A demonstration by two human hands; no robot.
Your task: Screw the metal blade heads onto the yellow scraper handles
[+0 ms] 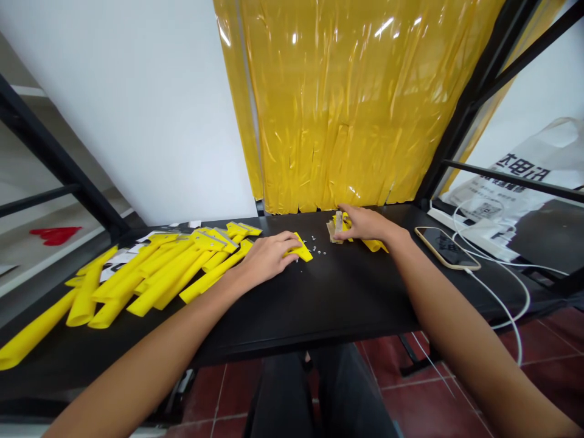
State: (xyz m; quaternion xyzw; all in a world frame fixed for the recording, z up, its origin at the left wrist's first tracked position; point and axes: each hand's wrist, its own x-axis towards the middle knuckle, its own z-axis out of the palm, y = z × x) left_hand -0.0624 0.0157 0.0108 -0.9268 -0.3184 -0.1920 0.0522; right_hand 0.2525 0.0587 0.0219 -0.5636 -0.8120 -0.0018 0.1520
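Note:
My left hand (269, 255) is closed around a yellow scraper (303, 248), whose wide end sticks out past my fingertips. Several tiny silver screws (319, 246) lie scattered on the black table (292, 310) just right of it. My right hand (365, 224) pinches a small pale, translucent block (338, 225) between thumb and fingers. Another yellow piece (375, 245) lies partly hidden beneath that hand. To the left of my left hand is a pile of yellow scrapers (168, 267) with hollow handles, some with grey metal blades (223, 238) at the far end.
A phone (447, 248) with a white cable (499, 301) lies at the right. Behind it are a power strip (474, 234) and a white plastic bag (511, 176). A yellow strip curtain (342, 109) hangs behind the table, between black metal posts (469, 115).

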